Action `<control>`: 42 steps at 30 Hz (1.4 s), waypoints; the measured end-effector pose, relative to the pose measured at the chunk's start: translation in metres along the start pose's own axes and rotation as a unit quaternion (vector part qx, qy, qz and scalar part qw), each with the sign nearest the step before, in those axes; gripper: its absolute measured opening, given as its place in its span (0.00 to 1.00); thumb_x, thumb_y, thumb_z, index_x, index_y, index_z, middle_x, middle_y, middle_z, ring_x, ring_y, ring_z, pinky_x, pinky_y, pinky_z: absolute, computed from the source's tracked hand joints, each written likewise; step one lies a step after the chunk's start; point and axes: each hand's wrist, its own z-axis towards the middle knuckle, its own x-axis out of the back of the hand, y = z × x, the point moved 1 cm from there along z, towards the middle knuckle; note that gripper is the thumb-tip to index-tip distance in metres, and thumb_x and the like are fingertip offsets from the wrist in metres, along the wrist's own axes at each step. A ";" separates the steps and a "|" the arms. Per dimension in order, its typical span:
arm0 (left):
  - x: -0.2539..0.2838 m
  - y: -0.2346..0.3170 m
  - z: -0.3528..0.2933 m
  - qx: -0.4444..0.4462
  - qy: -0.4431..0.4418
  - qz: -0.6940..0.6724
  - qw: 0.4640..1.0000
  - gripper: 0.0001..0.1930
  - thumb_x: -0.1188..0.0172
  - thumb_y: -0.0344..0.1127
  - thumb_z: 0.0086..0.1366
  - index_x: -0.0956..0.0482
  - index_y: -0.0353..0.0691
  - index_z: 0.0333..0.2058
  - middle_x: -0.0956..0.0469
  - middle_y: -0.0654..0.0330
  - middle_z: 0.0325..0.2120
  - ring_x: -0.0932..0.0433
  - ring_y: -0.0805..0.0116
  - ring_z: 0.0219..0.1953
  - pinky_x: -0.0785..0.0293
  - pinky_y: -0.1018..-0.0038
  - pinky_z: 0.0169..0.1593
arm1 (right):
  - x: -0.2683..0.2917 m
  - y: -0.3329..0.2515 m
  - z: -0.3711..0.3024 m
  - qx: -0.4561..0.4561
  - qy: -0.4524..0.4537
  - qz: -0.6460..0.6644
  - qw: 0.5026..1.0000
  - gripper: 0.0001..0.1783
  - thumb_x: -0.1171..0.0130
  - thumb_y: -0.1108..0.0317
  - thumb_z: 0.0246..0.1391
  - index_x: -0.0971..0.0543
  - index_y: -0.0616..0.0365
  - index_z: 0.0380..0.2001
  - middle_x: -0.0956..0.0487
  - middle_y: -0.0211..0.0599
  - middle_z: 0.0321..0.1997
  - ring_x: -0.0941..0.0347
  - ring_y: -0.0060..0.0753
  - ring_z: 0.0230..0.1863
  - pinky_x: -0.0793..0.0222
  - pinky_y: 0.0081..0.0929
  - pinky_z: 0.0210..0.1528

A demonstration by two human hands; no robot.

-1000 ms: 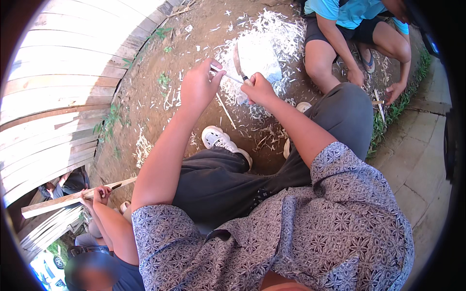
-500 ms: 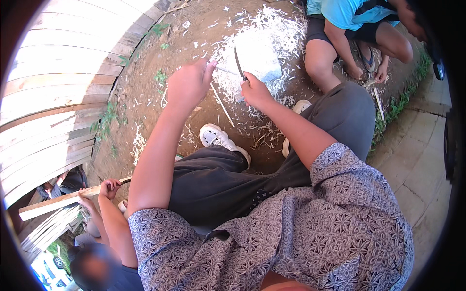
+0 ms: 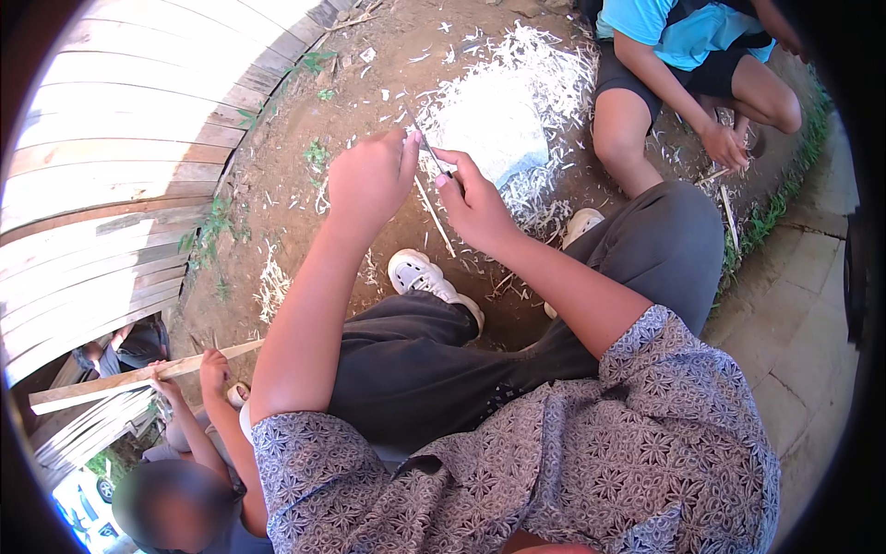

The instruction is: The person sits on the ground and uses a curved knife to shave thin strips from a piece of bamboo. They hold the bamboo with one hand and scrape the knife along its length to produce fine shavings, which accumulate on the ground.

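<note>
My left hand (image 3: 371, 180) is raised in front of me, its fingers curled closed with the thumb along the top. It grips a thin pale strip, mostly hidden now behind the fingers and the blade. My right hand (image 3: 475, 205) is closed around the dark handle of a knife (image 3: 428, 148). The slim blade slants up and left, crossing close beside my left thumb; whether it touches the strip cannot be made out. Beyond both hands, a pale sheet or sack (image 3: 503, 138), glaring in the sun, lies on the ground among curled white shavings (image 3: 558, 69).
A narrow stick (image 3: 434, 217) lies on the dirt near my white shoe (image 3: 420, 274). At right, a person in a blue shirt (image 3: 637, 18) sits close by. Another person at lower left grips a long plank (image 3: 120, 383). A board wall (image 3: 111, 166) borders the left.
My right hand has come nearer the left, and the blade has swung from upright beyond the strip to a leftward slant at my left thumb. The blue-shirted person's hand has lifted slightly.
</note>
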 end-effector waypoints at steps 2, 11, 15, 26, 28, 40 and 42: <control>0.002 0.001 0.000 -0.011 0.009 0.032 0.999 0.17 0.50 0.48 0.76 0.20 0.41 0.38 0.18 0.50 0.29 0.18 0.47 0.28 0.23 0.55 0.30 | 0.003 0.013 0.000 -0.024 -0.002 -0.042 0.999 0.23 0.50 0.62 0.70 0.33 0.55 0.65 0.28 0.36 0.18 0.30 0.34 0.20 0.35 0.36 0.29; -0.002 -0.002 0.000 -0.018 0.014 -0.007 1.000 0.10 0.49 0.41 0.75 0.30 0.40 0.43 0.20 0.49 0.35 0.18 0.46 0.32 0.23 0.55 0.33 | 0.009 0.090 0.011 -0.105 0.030 -0.168 0.980 0.21 0.49 0.62 0.69 0.31 0.55 0.61 0.19 0.40 0.25 0.22 0.36 0.28 0.28 0.37 0.37; 0.000 0.001 -0.002 -0.037 0.003 -0.036 0.999 0.09 0.48 0.37 0.72 0.31 0.39 0.44 0.22 0.46 0.36 0.19 0.44 0.35 0.25 0.54 0.38 | 0.010 0.082 0.011 -0.118 0.022 -0.178 0.977 0.21 0.49 0.61 0.69 0.30 0.55 0.61 0.20 0.42 0.25 0.22 0.39 0.28 0.28 0.38 0.38; 0.017 -0.008 0.001 -0.118 -0.005 -0.050 0.992 0.09 0.46 0.38 0.73 0.29 0.37 0.39 0.21 0.49 0.31 0.19 0.45 0.35 0.25 0.54 0.37 | 0.015 0.083 0.010 -0.184 0.010 -0.152 0.971 0.20 0.53 0.63 0.67 0.33 0.61 0.58 0.17 0.56 0.35 0.18 0.54 0.37 0.25 0.50 0.44; 0.015 -0.015 -0.004 -0.111 -0.015 0.004 0.994 0.10 0.47 0.39 0.74 0.30 0.38 0.39 0.21 0.49 0.30 0.19 0.45 0.35 0.25 0.54 0.36 | 0.011 0.083 0.011 -0.218 -0.008 -0.089 0.972 0.19 0.53 0.64 0.67 0.34 0.61 0.57 0.18 0.53 0.32 0.17 0.48 0.30 0.24 0.49 0.40; -0.003 -0.024 -0.018 -0.090 -0.081 -0.031 0.992 0.11 0.50 0.39 0.74 0.33 0.36 0.40 0.21 0.44 0.24 0.19 0.40 0.30 0.25 0.49 0.34 | -0.011 0.039 0.015 -0.036 0.061 -0.044 0.997 0.16 0.48 0.60 0.70 0.30 0.58 0.53 0.22 0.35 0.25 0.27 0.25 0.26 0.32 0.27 0.31; -0.003 -0.028 -0.021 -0.087 -0.081 -0.013 0.993 0.10 0.50 0.38 0.74 0.33 0.36 0.39 0.21 0.44 0.22 0.19 0.40 0.30 0.25 0.49 0.34 | -0.021 0.003 0.013 -0.010 0.038 0.017 0.999 0.14 0.47 0.62 0.70 0.28 0.58 0.52 0.22 0.34 0.25 0.28 0.24 0.25 0.32 0.28 0.31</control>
